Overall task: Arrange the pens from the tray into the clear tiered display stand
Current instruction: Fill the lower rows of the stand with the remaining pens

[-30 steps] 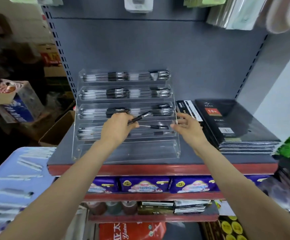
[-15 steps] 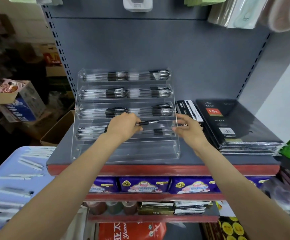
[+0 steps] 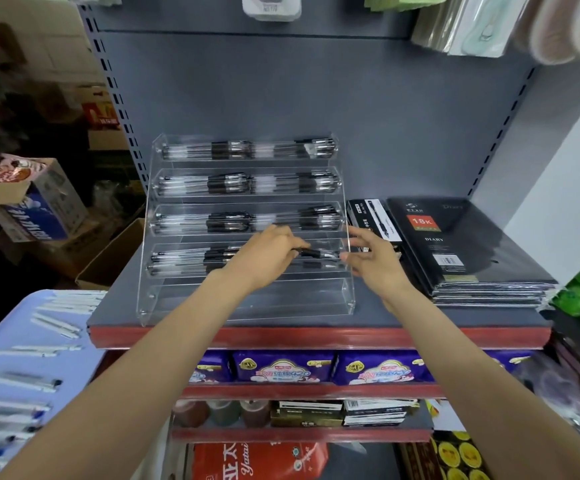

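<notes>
Over the stand's (image 3: 349, 299) fourth tier, my left hand (image 3: 264, 254) pinches a pen (image 3: 316, 253) lying lengthwise along the trough; my right hand (image 3: 371, 258), fingers spread, waits at its tip.

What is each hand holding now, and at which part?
Left hand pinches a black pen at its left end; right hand is open, holding nothing.

Clear tiered display stand (image 3: 247, 299): 1, with 5 tiers; 4 hold pens, count per tier not legible.
Hands: 2, left hand (image 3: 264, 256) and right hand (image 3: 373, 259).
Pen in the left hand (image 3: 316, 253): 1.
Diary stack (image 3: 461, 247): 1.
Pen box (image 3: 373, 220): 1.
Loose pens on blue tray (image 3: 1, 337): several, blurred.
</notes>
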A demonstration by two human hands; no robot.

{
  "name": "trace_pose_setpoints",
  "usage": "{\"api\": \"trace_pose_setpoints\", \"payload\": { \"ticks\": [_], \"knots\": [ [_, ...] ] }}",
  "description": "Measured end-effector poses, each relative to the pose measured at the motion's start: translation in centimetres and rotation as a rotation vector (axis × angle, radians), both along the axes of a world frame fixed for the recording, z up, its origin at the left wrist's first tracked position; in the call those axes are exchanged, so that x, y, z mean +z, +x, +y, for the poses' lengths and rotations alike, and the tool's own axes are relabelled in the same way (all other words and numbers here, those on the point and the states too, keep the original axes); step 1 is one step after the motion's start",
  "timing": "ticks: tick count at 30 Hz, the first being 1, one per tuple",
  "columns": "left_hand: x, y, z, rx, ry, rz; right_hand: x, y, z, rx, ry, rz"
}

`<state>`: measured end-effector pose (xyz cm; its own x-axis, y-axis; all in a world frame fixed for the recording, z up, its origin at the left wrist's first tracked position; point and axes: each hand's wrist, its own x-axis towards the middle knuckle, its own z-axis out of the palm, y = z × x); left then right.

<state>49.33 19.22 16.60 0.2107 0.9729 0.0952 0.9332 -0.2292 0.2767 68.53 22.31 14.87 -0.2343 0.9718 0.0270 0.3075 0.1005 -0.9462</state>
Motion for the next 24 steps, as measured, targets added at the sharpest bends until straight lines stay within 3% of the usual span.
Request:
{"api": "trace_pose_setpoints", "payload": {
  "ticks": [17,24],
  "knots": [
    [-1.2,-0.6,-1.5,0.006,0.020,-0.002,-1.2,0.3,-1.0,0.028,0.045,0.000],
    [-0.7,-0.8,-2.2,0.074,0.099,-0.079,-0.7,-1.1,-2.2,-0.136,0.283,-0.205]
  ]
}}
